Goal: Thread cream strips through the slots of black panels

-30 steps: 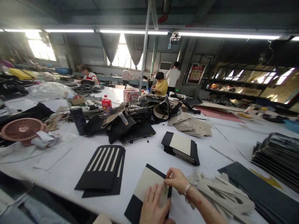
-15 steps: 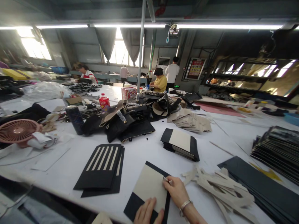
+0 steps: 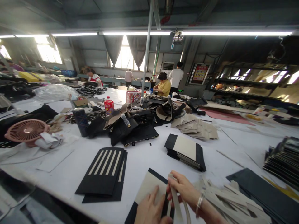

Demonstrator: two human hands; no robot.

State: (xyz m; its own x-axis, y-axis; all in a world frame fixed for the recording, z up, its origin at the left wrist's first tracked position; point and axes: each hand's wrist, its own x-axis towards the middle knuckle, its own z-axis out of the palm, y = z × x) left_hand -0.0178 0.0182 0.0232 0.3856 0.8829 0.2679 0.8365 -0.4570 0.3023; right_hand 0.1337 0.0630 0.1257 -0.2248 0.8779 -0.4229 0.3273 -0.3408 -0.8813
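Observation:
A black panel with a beige sheet on it lies at the front edge of the table. My left hand rests on this panel, fingers outstretched and apart. Over the panel's right side, my right hand grips a beige strip that curves and hangs down from the fingers. The panel's lower part is hidden by my hands and the frame edge. Left of it lie black panels with beige stripes. A loose heap of beige strips lies beside my right wrist.
Behind my hands lies a stack of black-and-beige panels. Black bag parts are piled mid-table, near a beige stack. Dark sheets lie at right. A pink fan stands at left. Several people are farther back.
My right hand has lifted off the panel's right edge and now holds a beige strip. My left hand has shifted up the panel with fingers spread. The view has turned slightly left.

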